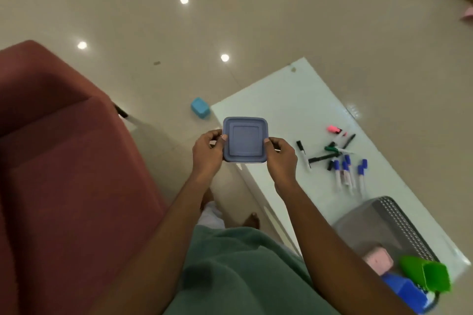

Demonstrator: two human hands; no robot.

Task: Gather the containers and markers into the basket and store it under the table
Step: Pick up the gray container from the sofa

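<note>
A square grey-blue lidded container [245, 139] is held in the air between both hands, above the near-left corner of the white table [281, 100]. My left hand [207, 153] grips its left edge and my right hand [280, 157] grips its right edge, thumbs on the lid. Several markers [337, 161] lie scattered on the table to the right of my hands. A grey perforated basket [399, 215] sits on the table's near end; it holds a pink container [378, 261], a green container [425, 273] and a blue container [404, 291]. A small light-blue container [200, 107] lies on the floor beside the table's left corner.
A dark red sofa [64, 174] fills the left side. Glossy beige floor [153, 20] surrounds the table. My feet [253, 220] stand in the gap between sofa and table. A pink object [468, 14] lies at the far right edge.
</note>
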